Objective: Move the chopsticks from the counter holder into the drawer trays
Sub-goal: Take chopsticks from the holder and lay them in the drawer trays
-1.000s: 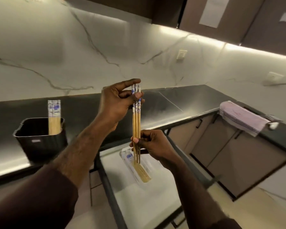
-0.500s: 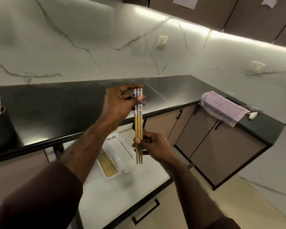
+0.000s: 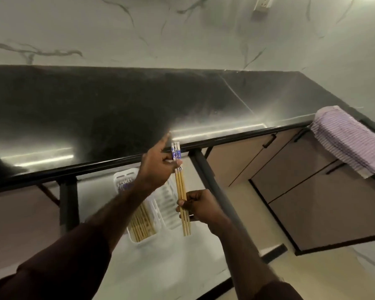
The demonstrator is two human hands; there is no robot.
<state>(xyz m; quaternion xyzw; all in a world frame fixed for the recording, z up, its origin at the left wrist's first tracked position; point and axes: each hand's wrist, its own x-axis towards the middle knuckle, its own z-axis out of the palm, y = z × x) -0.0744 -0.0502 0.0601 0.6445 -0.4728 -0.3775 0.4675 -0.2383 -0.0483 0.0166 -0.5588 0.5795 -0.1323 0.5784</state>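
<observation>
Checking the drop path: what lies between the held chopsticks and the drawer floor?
In the head view, the white tray sits below the chopsticks, itself on the drawer floor.

A: Dim, greenish light; bright streaks glare off the counter [image 3: 214, 128].
B: Motion blur softens the left hand [image 3: 158, 167] and tray [image 3: 128, 176]. Wide-angle lens bends the edges.

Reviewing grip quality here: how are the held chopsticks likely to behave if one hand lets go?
The chopsticks look thin, straight and stiff, so they probably won't droop. Left hand and right hand pinch opposite ends; the smooth, loose sticks could fan apart or slip singly.
</observation>
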